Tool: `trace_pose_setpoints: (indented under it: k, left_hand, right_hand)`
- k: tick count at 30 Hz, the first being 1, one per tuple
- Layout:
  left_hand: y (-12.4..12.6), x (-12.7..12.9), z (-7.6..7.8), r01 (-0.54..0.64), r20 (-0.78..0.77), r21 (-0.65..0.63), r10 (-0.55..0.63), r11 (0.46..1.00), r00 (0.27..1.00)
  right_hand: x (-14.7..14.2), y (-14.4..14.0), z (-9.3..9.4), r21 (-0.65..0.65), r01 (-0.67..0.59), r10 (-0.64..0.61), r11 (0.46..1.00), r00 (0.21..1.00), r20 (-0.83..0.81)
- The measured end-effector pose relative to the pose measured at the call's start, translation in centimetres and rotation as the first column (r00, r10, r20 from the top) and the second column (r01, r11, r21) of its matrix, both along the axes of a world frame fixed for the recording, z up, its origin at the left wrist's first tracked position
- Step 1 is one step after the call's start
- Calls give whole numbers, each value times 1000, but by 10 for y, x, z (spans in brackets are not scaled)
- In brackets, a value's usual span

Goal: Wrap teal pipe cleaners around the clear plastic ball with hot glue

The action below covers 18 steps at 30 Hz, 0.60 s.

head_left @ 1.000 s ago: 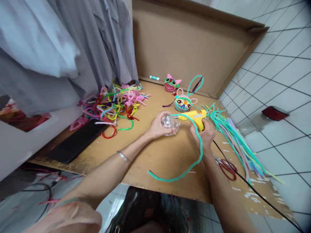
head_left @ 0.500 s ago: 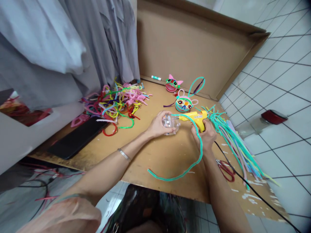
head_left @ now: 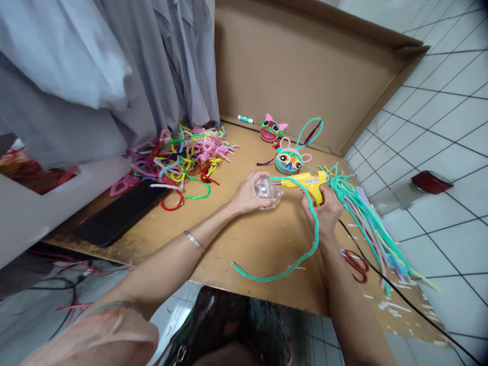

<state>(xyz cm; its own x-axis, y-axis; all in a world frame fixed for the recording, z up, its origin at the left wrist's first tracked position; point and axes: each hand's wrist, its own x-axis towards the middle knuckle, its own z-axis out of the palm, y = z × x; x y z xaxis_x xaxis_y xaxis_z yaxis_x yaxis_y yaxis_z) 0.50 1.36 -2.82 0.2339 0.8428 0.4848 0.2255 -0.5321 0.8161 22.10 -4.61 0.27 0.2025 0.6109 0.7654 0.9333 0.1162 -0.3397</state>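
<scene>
My left hand (head_left: 248, 195) is closed around a clear plastic ball (head_left: 265, 190), its fingers and thumb on the near and far sides. My right hand (head_left: 324, 207) grips a yellow hot glue gun (head_left: 305, 182) by its handle. The gun's nozzle points left, right at the ball; whether it touches is too small to tell. A long turquoise pipe cleaner (head_left: 314, 229) starts at the top of the ball, passes in front of the gun and curves down over the table. Just beyond stands a decorated ball with a face and pink looped ears (head_left: 288, 161).
Loose coloured pipe cleaners (head_left: 190, 152) are heaped at the left beside a black flat case (head_left: 118, 216). More straight ones (head_left: 362, 218) lie at the right, near red-handled scissors (head_left: 355, 265) and a black cord (head_left: 385, 279). Behind are a pink-eared ball (head_left: 270, 130), a glue stick (head_left: 245, 119) and a cardboard wall (head_left: 290, 71).
Almost nothing differs. The view has shifted slightly, while both hands keep the ball and the glue gun in the same position relative to each other.
</scene>
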Motion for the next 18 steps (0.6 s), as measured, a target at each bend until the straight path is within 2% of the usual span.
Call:
trace_pose_setpoints:
  k: [8,18]
  left_hand:
    - [2,0,-3,8,-6,24,-8,1000,1000]
    - [-3,0,3,9,-21,31,-8,999,1000]
  right_hand:
    - [3,0,0,-16,7,-7,1000,1000,16]
    - [3,-1,2,-12,-11,11,1000,1000,14]
